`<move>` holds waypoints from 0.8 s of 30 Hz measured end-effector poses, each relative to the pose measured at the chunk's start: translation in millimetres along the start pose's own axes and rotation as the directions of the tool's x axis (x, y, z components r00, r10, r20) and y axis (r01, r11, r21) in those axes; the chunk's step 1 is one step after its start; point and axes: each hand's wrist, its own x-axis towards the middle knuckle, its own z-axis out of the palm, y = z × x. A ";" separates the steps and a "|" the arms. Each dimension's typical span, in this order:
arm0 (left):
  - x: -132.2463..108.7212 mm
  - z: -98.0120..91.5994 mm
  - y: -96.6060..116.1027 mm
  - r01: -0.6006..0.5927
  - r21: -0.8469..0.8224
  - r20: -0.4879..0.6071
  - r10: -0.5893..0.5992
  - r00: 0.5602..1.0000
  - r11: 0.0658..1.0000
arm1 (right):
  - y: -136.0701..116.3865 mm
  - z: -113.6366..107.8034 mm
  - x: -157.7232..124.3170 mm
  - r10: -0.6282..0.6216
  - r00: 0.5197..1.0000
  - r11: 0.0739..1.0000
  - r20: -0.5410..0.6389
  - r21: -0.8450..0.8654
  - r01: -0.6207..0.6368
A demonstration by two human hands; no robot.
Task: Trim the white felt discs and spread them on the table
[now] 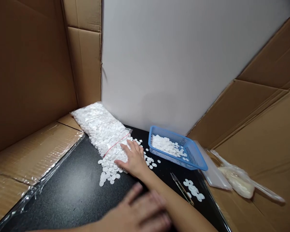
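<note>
My right hand [134, 160] lies palm down with fingers spread on a heap of small round white discs [108, 168], right at the mouth of a clear zip bag [99, 124]. More of the same discs fill the bag, which lies on its side with a red line along its opening. Low in the view, my left hand [145, 211] is blurred by motion. Its fingers look apart, nothing shows in them, and it is over the black tabletop [72, 187] near my right forearm.
A blue plastic basket [157, 149] holding white discs stands at the back right. Thread snips [182, 189] lie beside a small group of discs [194, 190]. Plastic bags [240, 180] rest at the right. Cardboard [33, 74] and a pale wall [171, 64] enclose the table.
</note>
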 end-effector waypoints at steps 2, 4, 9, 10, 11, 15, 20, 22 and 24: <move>-21.1 -9.2 -27.4 0.333 0.127 -0.180 -0.309 0.934 0.934 | -2.0 3.5 6.6 -0.010 1.000 1.000 0.026 -0.018 0.010; -42.6 -14.1 -53.6 0.484 0.211 -0.346 -0.398 0.850 0.850 | -4.6 4.0 9.8 -0.039 0.998 0.999 0.053 -0.030 0.040; -60.8 -5.2 -88.9 0.637 0.209 -0.432 -0.514 0.741 0.742 | -16.3 1.0 15.0 -0.072 0.994 0.995 0.082 -0.068 0.078; -56.7 -1.9 -89.4 0.636 0.204 -0.419 -0.521 0.744 0.744 | -18.9 0.4 16.1 -0.068 0.995 0.994 0.076 -0.077 0.074; -51.1 1.1 -88.2 0.626 0.206 -0.407 -0.516 0.754 0.752 | -21.2 -0.2 16.5 -0.064 0.996 0.994 0.067 -0.083 0.070; -28.7 6.7 -75.5 0.583 0.247 -0.404 -0.464 0.788 0.774 | -25.3 -2.0 7.3 -0.061 0.998 0.995 0.024 -0.079 0.063; -20.3 3.7 -66.5 0.524 0.286 -0.380 -0.408 0.831 0.802 | -19.1 -0.9 -28.6 -0.054 0.998 0.997 -0.012 -0.052 0.053; -18.0 2.6 -65.4 0.490 0.275 -0.358 -0.385 0.851 0.827 | -14.9 -0.8 -45.8 -0.077 0.997 0.997 -0.025 -0.034 0.076; -13.7 1.9 -63.3 0.446 0.254 -0.316 -0.362 0.877 0.858 | -10.3 -1.6 -62.5 -0.119 0.991 0.993 -0.055 -0.017 0.118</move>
